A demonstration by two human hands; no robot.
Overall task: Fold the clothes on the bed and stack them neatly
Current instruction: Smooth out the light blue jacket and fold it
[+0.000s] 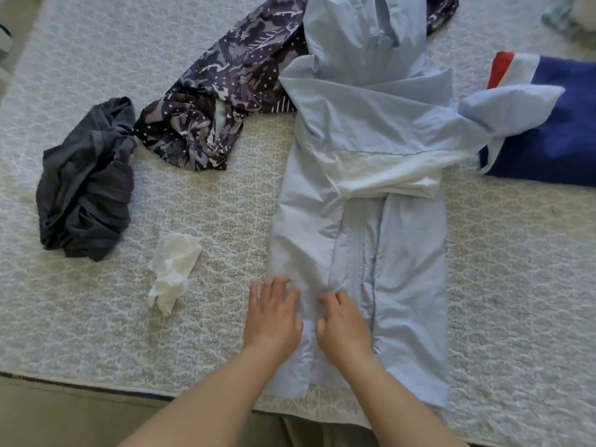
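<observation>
both hands on the long pale blue hooded jacket point(364, 188) spread lengthwise on the patterned quilted bed point(500, 269): left hand point(274, 314) flat, fingers straight, pressing its near left edge; right hand point(343, 327) just beside, fingers curled, pinching a fold. crumpled dark grey garment point(85, 179) lying far left.

There is a single view, from a camera worn on the person's head. It looks forward and steeply down onto the bed point(225, 221), from close above its near edge, which runs along the bottom from 8 to 5 o'clock. The wide lens bends the edges. Both forearms enter from 6 o'clock. No second view shares the scene.
</observation>
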